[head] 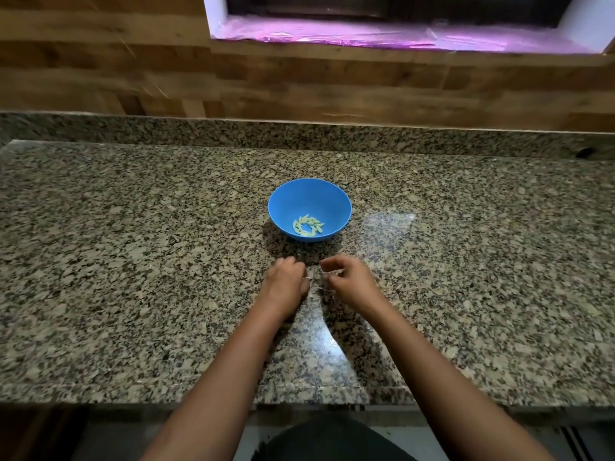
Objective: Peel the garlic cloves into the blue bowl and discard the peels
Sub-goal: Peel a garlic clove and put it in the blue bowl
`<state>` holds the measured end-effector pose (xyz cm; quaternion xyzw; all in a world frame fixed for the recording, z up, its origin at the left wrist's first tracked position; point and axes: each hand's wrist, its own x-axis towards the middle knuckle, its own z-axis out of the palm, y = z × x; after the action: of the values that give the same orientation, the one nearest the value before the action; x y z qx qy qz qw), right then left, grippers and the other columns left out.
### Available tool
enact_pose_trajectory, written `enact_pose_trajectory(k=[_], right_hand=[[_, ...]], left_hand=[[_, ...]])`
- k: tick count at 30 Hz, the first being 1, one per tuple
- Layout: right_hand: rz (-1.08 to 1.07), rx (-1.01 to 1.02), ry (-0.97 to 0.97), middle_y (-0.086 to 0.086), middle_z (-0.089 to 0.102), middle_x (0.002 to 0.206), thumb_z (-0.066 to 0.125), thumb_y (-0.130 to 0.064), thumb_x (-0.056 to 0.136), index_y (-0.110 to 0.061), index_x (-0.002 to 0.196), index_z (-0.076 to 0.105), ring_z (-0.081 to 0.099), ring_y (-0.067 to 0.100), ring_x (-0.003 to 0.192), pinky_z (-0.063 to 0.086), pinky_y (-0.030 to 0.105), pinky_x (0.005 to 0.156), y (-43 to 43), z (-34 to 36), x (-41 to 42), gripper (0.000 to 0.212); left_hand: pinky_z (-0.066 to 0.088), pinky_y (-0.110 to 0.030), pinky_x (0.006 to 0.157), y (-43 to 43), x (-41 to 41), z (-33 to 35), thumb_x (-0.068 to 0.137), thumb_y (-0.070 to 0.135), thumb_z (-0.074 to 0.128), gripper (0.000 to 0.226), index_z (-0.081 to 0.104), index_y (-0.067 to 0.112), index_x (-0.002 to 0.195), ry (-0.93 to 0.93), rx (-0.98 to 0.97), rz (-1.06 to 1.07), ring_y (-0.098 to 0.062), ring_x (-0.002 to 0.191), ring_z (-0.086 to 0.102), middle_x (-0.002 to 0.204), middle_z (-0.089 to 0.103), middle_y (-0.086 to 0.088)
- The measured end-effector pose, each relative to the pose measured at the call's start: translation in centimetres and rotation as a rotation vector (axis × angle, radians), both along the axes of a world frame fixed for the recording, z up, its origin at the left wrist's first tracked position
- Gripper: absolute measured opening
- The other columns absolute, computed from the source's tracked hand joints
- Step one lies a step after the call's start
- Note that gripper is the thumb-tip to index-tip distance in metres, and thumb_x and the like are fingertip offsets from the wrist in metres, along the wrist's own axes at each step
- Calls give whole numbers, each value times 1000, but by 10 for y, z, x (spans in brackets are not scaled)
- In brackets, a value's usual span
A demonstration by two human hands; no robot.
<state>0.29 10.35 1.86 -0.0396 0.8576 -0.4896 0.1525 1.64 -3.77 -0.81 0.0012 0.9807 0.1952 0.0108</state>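
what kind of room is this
Most likely a home kitchen: a speckled granite countertop against a wood-look backsplash, with a blue bowl of peeled garlic cloves and a window sill above.

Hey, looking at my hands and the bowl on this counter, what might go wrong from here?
The pale bits between your left hand and right hand are hard to see against the speckled granite counter, so peels may get left behind. The blue bowl with the peeled cloves sits just beyond your fingers; a forward sweep might nudge it.

Blue bowl (309, 197); speckled granite counter (133, 227)
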Motion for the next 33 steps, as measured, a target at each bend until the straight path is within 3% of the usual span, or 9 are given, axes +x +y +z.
enact_pose_trajectory(k=[3, 6, 9, 11, 14, 19, 22, 28, 33], right_hand=[[148, 104, 49, 3, 61, 121, 59, -7, 90, -10, 124, 59, 60, 10, 96, 47, 19, 80, 2, 4, 3, 35], [122, 76, 102, 5, 68, 98, 59, -10, 90, -8, 112, 67, 58, 6, 71, 47, 18, 63, 5, 9, 4, 23], [97, 84, 121, 7, 68, 81, 61, -12, 89, -6, 101, 70, 61, 18, 63, 52, 28, 57, 10, 13, 5, 16], [80, 131, 139, 3, 65, 75, 63, -12, 88, -6, 96, 70, 59, 15, 59, 49, 19, 50, 14, 13, 4, 12], [130, 335, 161, 5, 66, 82, 62, -7, 88, -6, 89, 68, 60, 10, 61, 53, 19, 57, 16, 12, 1, 7], [418, 758, 264, 6, 60, 75, 54, 0, 86, -3, 83, 65, 54, 17, 68, 48, 24, 61, 12, 15, -4, 11], [538, 867, 297, 1, 48, 68, 54, 0, 86, -5, 81, 59, 49, 16, 63, 36, 21, 56, 5, 19, -5, 9], [645, 898, 446, 11, 57, 102, 51, -12, 93, 0, 105, 59, 52, 21, 94, 40, 26, 78, 6, 10, 3, 19], [267, 615, 343, 0, 55, 84, 62, -9, 86, -5, 89, 66, 53, 14, 79, 41, 21, 69, 25, -7, 8, 6]], left_hand=[[44, -23, 74, 6, 1, 8, 90, 19, 60, 13, 62, 8, 97, -20, 415, 66, -15, 86, 57, 95, 62, -3], [51, -28, 67, 9, 4, 19, 84, 11, 68, 7, 61, 12, 84, -138, 949, 212, -16, 75, 62, 80, 67, -3], [49, -25, 59, 10, 8, 22, 83, 7, 68, 11, 59, 11, 80, -175, 1158, 265, -12, 65, 58, 65, 67, 4], [52, -23, 64, 13, 15, 20, 85, 11, 66, 8, 58, 13, 83, -130, 1086, 241, -14, 71, 61, 70, 68, 7], [49, -26, 88, 19, 35, 3, 92, 29, 57, 22, 58, 17, 110, -18, 572, 53, -13, 100, 59, 108, 63, 2], [-1, -26, 114, 25, 58, -34, 95, 56, 29, 65, 14, 23, 150, 34, 53, -93, -11, 145, 8, 157, 13, 4], [-7, -28, 114, 25, 55, -34, 96, 56, 23, 68, 6, 19, 151, 24, -58, -94, -14, 146, -2, 159, 5, 1], [-5, -32, 116, 26, 55, -34, 98, 53, 23, 67, 6, 16, 151, 0, -108, -99, -15, 146, -4, 159, 3, -1], [1, -32, 116, 27, 54, -35, 97, 54, 23, 65, 17, 16, 149, 41, -79, -106, -16, 146, 6, 158, 14, -1]])
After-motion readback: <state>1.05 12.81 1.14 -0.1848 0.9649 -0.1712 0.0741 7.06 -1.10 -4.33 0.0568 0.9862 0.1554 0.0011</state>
